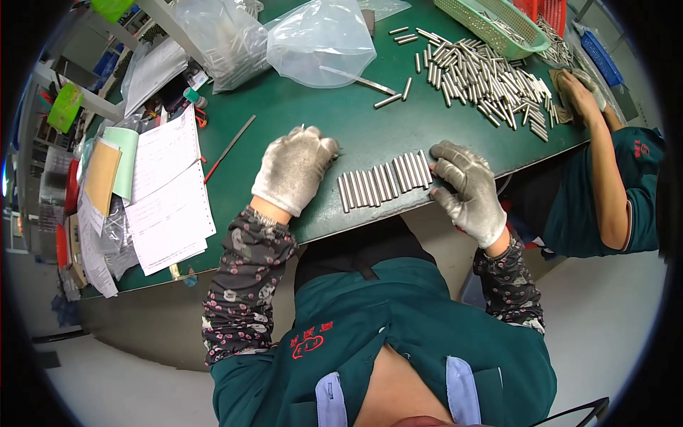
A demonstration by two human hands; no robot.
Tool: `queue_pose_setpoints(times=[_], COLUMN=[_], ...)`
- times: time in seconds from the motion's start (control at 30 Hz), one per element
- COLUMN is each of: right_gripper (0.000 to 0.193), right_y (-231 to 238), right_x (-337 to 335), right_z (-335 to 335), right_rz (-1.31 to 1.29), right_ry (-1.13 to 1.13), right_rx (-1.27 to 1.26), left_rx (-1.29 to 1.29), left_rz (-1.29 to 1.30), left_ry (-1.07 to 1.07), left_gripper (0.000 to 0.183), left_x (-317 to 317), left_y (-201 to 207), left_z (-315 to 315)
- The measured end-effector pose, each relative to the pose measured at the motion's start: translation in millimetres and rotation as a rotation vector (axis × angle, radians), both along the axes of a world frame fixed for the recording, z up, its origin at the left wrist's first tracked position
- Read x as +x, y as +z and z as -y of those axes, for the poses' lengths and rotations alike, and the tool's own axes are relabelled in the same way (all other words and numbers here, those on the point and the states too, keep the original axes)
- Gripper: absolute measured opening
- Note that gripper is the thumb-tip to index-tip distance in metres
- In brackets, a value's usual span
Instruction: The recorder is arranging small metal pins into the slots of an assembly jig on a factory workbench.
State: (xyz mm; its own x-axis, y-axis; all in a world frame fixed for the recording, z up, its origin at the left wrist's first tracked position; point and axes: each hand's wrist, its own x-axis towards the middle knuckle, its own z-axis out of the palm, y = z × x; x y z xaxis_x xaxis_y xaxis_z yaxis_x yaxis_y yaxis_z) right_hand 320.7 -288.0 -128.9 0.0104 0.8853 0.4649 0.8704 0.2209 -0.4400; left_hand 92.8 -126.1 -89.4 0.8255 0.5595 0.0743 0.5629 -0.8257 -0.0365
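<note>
A row of short silver metal pins (384, 183) lies side by side near the table's front edge, slightly staggered. At the row's right end is my right hand (469, 188) in a grey-white glove, its thumb and fingers apart, the fingertips next to the last pin. My left hand (295, 165), gloved too, rests on the table left of the row with its fingers curled in; what they hold, if anything, is hidden. Farther back on the right spreads a big loose heap of the same kind of pins (484, 78).
Papers (167, 199) cover the table's left side, beside a thin metal strip (231, 148). Clear plastic bags (320, 43) and a green basket (491, 25) stand at the back. A co-worker's hands (580, 96) are at the right, near a blue tray (601, 57).
</note>
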Motion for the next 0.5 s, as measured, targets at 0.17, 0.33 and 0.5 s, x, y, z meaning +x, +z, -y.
queue_pose_setpoints(times=[0.17,0.33,0.5], right_gripper=[0.035,0.030,0.024], right_y=[3,6,6], right_x=[-2,-7,-3], right_z=[-1,-3,1], right_rz=[0.028,-0.023,-0.063], right_ry=[-0.017,0.004,-0.024], right_rx=[0.000,0.009,-0.007], left_rx=[-0.222,-0.383,-0.674], left_rz=[0.092,0.306,0.379], left_ry=[0.307,0.334,0.263], left_gripper=[0.025,0.039,0.063], left_x=[-17,-23,-35], left_y=[0,-10,0], left_z=[31,45,45])
